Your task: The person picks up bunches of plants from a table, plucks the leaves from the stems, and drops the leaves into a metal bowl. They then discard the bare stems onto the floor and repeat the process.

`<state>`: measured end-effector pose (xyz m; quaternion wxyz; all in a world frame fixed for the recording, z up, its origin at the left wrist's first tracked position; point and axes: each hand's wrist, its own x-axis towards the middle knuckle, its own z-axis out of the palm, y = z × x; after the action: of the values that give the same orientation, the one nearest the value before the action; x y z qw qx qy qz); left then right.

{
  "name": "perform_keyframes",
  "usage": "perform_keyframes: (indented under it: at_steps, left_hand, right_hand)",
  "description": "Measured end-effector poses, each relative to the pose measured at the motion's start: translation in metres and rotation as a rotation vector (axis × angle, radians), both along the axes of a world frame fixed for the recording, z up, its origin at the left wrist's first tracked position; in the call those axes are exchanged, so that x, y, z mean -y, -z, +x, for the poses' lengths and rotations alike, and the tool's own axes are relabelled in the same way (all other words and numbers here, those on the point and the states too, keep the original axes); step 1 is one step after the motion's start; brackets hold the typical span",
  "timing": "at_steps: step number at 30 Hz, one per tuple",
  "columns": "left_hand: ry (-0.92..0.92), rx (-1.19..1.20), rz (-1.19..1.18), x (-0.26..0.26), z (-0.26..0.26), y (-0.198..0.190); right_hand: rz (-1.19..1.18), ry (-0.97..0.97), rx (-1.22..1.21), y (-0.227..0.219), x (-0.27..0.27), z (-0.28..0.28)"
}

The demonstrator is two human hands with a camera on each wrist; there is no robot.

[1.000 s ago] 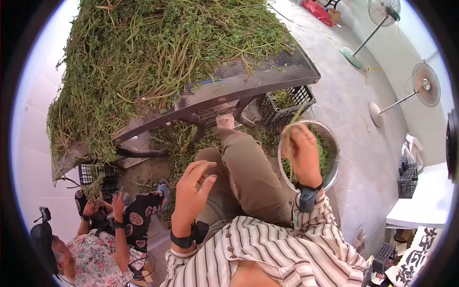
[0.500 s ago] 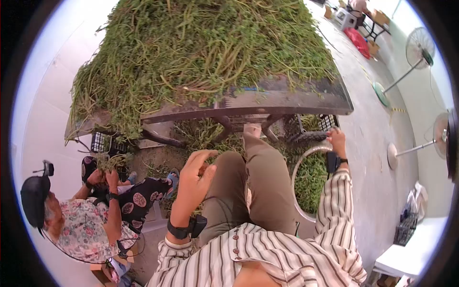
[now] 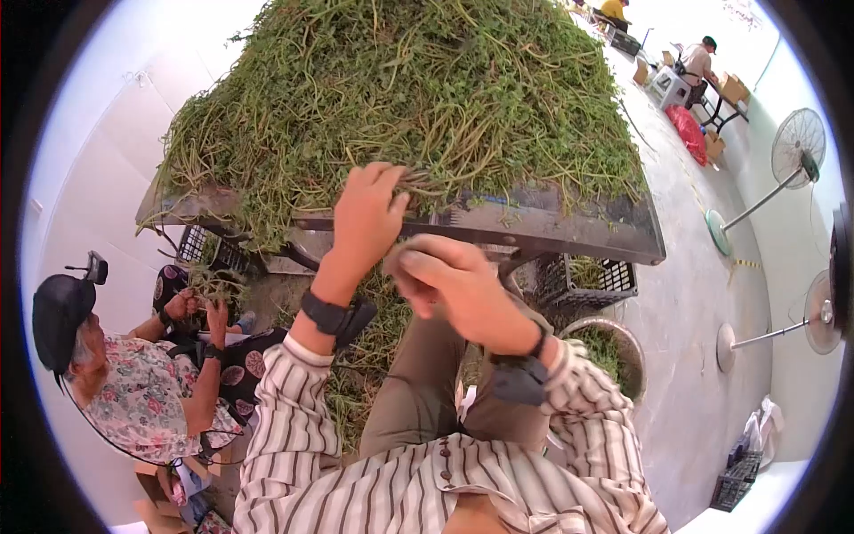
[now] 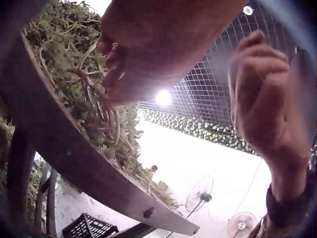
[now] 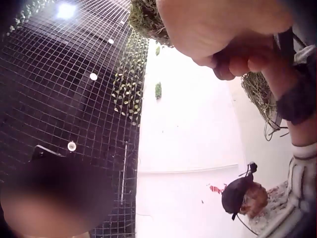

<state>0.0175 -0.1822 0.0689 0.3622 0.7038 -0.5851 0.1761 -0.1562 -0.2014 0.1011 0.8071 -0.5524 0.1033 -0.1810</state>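
At the front edge of a large heap of green stems and leaves (image 3: 427,107), the left hand (image 3: 365,214) holds some brownish stems (image 3: 425,183) by its fingertips. The left wrist view shows this hand (image 4: 153,54) with bent fingers on the stems (image 4: 91,89). Lower and to the right of it, the right hand (image 3: 458,289) is in front of the table edge, fingers loosely bent and no stem visible in them. It hangs clear of the heap in the left wrist view (image 4: 262,94); its palm is partly hidden.
Below the dark table (image 3: 587,233) stand a black crate (image 3: 587,283) and a round tub (image 3: 633,356) of greens. Another person (image 3: 151,383) sits at the left, handling stems. Standing fans (image 3: 799,147) are at the right.
The left hand has moved forward from above the lap to the heap. The right hand, earlier over the tub with a stem, has come back beside the left without a visible stem.
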Motion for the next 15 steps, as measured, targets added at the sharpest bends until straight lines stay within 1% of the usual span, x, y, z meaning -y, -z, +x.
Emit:
perform_keyframes:
  at_steps: [1,2,3,4,5,6,7,8,10,11,12,14,15]
  left_hand:
    - [0.025,0.057,0.059,0.008,0.005,0.001]
    - [0.049,0.115,0.119,0.014,0.012,0.005]
    - [0.057,0.181,0.085,0.019,0.017,0.008]
    - [0.048,0.189,0.079,0.021,0.023,0.011]
    - [0.037,0.194,0.153,0.023,0.025,0.010]
    - [0.027,0.199,0.228,0.023,0.025,0.008]
    - [0.007,0.269,0.208,0.022,0.026,0.007]
    - [0.001,0.272,0.207,0.025,0.031,0.007]
    - [-0.003,0.265,0.194,0.030,0.039,0.013]
    - [0.025,0.225,0.155,0.029,0.040,0.007]
    - [0.026,0.217,0.165,0.030,0.044,0.006]
    - [0.063,-0.039,0.092,0.033,0.052,-0.001]
    - [0.085,-0.094,0.022,0.032,0.056,-0.006]
  right_hand:
    - [0.107,-0.025,0.043,0.002,-0.001,0.017]
    - [0.099,-0.034,0.050,0.005,0.001,0.032]
    - [0.159,0.010,0.097,0.011,0.005,0.045]
    - [0.221,0.054,0.143,0.017,0.011,0.056]
    - [0.320,0.083,0.187,0.025,0.019,0.064]
    - [0.314,0.076,0.193,0.035,0.025,0.068]
    - [0.485,0.087,0.241,0.046,0.032,0.071]
    - [0.659,0.098,0.283,0.055,0.038,0.071]
    - [0.675,0.116,0.269,0.064,0.049,0.064]
    - [0.635,0.175,0.251,0.066,0.056,0.059]
    - [0.593,0.235,0.232,0.069,0.061,0.055]
    - [0.585,0.261,0.256,0.072,0.072,0.053]
    - [0.575,0.284,0.283,0.073,0.075,0.054]
